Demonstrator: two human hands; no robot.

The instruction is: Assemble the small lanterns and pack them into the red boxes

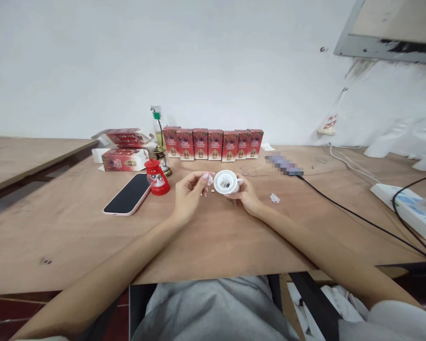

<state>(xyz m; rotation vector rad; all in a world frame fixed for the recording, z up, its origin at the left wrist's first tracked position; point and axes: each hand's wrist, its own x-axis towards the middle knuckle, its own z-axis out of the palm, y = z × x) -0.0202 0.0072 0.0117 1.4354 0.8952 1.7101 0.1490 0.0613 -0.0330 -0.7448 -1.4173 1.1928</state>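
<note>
In my right hand (247,195) is a small white lantern (220,176), tipped so that its round underside faces me. Small metal parts (226,183) show inside the recess of that base. My left hand (190,192) pinches a small white plastic piece (209,180), just left of the lantern. A tiny pale round bit (213,191) lies on the table between the hands. Under the right fingers are small metallic bits (232,202), too small to make out. Another white plastic piece (274,198) lies to the right of my right hand.
A red lantern (158,179) and a dark, gold-trimmed lantern (163,163) stand left, beside a phone (128,195). Several red boxes (215,145) line the wall. An opened box (122,158) and a bottle (159,135) stand back left. A black cable (344,208) crosses the right side.
</note>
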